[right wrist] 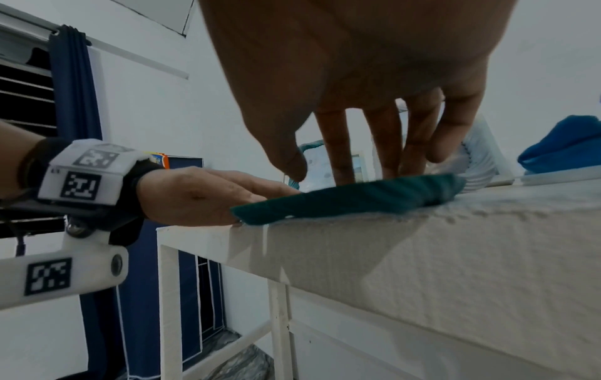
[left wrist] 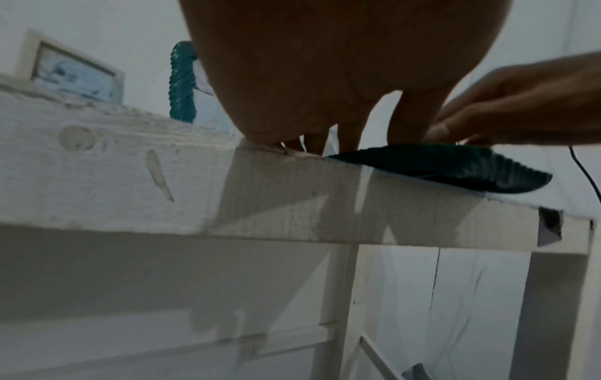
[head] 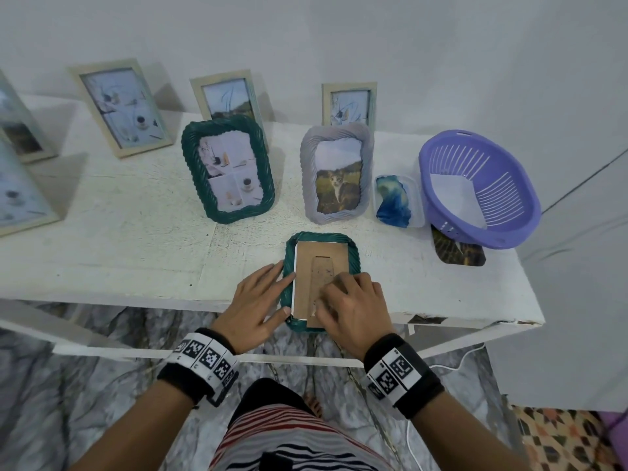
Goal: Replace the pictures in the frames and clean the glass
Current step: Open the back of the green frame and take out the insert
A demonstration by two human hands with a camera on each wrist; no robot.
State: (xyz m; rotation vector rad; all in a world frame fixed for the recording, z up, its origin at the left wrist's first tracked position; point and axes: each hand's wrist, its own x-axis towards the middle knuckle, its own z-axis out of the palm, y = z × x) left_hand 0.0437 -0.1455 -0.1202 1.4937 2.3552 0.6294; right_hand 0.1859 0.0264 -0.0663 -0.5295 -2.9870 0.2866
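A green twisted-rim frame lies face down at the white table's front edge, its near end slightly over the edge. Its brown cardboard backing faces up, with a white paper edge showing along the left side. My left hand rests flat against the frame's left rim with straight fingers, thumb at the near corner. My right hand presses its fingertips on the backing. From the left wrist the frame shows under both hands. In the right wrist view my fingers stand on the frame.
Behind stand a green frame and a grey frame with a cat picture. A blue cloth lies in a clear tray. At the right a purple basket holds white paper, with a dark picture under it. Several pale wooden frames line the wall.
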